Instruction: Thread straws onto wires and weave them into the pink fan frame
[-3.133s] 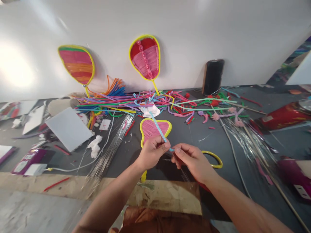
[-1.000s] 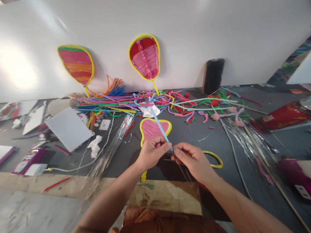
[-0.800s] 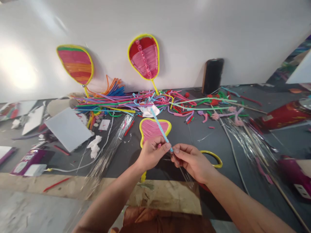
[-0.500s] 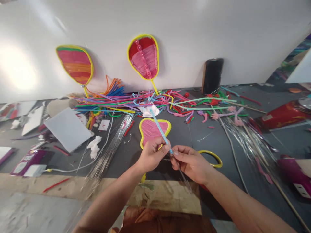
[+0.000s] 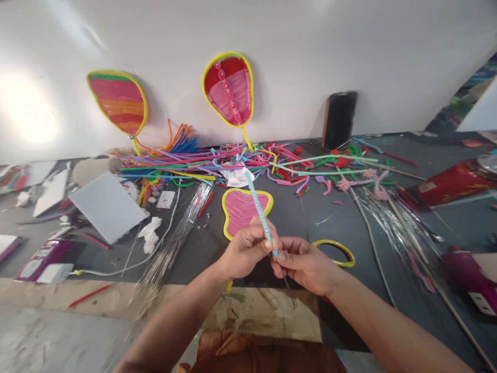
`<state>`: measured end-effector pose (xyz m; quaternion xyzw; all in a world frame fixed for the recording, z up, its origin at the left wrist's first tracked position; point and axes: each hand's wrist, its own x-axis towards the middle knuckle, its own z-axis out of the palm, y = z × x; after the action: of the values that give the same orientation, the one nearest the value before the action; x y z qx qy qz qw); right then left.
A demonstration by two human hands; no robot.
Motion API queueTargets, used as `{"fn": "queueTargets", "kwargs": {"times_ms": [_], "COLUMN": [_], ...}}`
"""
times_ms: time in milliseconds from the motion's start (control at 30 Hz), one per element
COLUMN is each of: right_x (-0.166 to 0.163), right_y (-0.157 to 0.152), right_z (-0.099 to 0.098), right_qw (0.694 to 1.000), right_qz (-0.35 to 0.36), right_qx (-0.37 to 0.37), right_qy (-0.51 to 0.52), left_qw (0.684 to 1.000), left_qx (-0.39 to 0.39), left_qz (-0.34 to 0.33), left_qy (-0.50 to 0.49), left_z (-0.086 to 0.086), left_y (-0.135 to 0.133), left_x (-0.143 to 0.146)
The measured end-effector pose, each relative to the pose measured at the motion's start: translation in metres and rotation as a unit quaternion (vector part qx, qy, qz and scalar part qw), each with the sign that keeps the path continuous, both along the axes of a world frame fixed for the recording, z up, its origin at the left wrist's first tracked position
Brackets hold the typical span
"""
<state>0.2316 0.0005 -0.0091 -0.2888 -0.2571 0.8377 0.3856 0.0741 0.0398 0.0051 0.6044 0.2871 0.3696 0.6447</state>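
My left hand pinches the lower part of a twisted light-blue pipe cleaner that slants up and away from me. My right hand pinches its bottom tip, fingertips against those of the left hand, and a thin clear strand hangs below them. Both hands hover above the dark table, just in front of a pink heart-shaped piece with a yellow rim. A yellow ring lies beside my right hand.
A heap of coloured pipe cleaners runs along the back. Two yellow-rimmed fans lean on the wall, with a black speaker to their right. A white board, clear strands and a red can lie around.
Both hands have drawn slightly nearer to me and lower, and the blue pipe cleaner now stands steeper. The grip on it is unchanged.
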Motion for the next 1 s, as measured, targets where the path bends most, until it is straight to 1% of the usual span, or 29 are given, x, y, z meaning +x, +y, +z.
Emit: {"fn": "queueTargets", "kwargs": {"times_ms": [67,233,300,367,400,433,500,567,600,633,667,733,867,933,1000], "right_x": [-0.001,-0.001,0.001,0.005,0.008,0.011,0.018,0.025,0.027,0.028,0.029,0.028,0.02,0.016,0.012], "right_y": [0.0,0.001,0.003,0.005,0.007,0.009,0.013,0.017,0.018,0.019,0.019,0.017,0.01,0.006,0.002], "right_z": [0.001,0.005,0.007,0.01,0.011,0.013,0.015,0.016,0.017,0.017,0.017,0.018,0.019,0.018,0.016], "right_qw": [1.0,1.0,0.998,0.993,0.989,0.985,0.977,0.971,0.97,0.969,0.969,0.97,0.971,0.971,0.968], "right_qz": [-0.01,-0.011,-0.043,-0.099,-0.129,-0.157,-0.204,-0.232,-0.239,-0.241,-0.241,-0.236,-0.212,-0.177,-0.121], "right_qx": [0.011,-0.01,0.005,0.028,0.036,0.041,0.044,0.042,0.042,0.043,0.046,0.058,0.102,0.141,0.181], "right_qy": [-0.011,-0.024,-0.043,-0.06,-0.062,-0.06,-0.049,-0.038,-0.034,-0.031,-0.028,-0.024,-0.046,-0.079,-0.125], "left_qw": [1.0,0.999,0.997,0.993,0.989,0.984,0.964,0.933,0.92,0.911,0.906,0.905,0.917,0.926,0.934], "left_qx": [-0.001,-0.044,-0.062,-0.103,-0.137,-0.175,-0.255,-0.321,-0.347,-0.367,-0.383,-0.402,-0.395,-0.376,-0.356], "left_qz": [0.01,0.014,0.039,0.058,0.047,0.019,-0.074,-0.162,-0.184,-0.189,-0.18,-0.138,-0.065,-0.038,-0.01], "left_qy": [0.017,0.012,0.013,-0.001,-0.012,-0.022,-0.03,-0.02,-0.016,-0.014,-0.015,-0.022,-0.008,0.007,0.016], "left_z": [-0.001,-0.005,-0.006,-0.006,-0.005,-0.004,-0.001,0.004,0.006,0.008,0.01,0.01,0.005,0.001,-0.002], "left_y": [0.0,0.003,0.004,0.004,0.004,0.004,0.003,0.001,-0.001,-0.004,-0.007,-0.014,-0.036,-0.048,-0.059], "left_x": [-0.001,0.001,0.003,0.005,0.006,0.006,0.005,0.004,0.003,0.003,0.003,0.003,0.004,0.003,0.0]}}
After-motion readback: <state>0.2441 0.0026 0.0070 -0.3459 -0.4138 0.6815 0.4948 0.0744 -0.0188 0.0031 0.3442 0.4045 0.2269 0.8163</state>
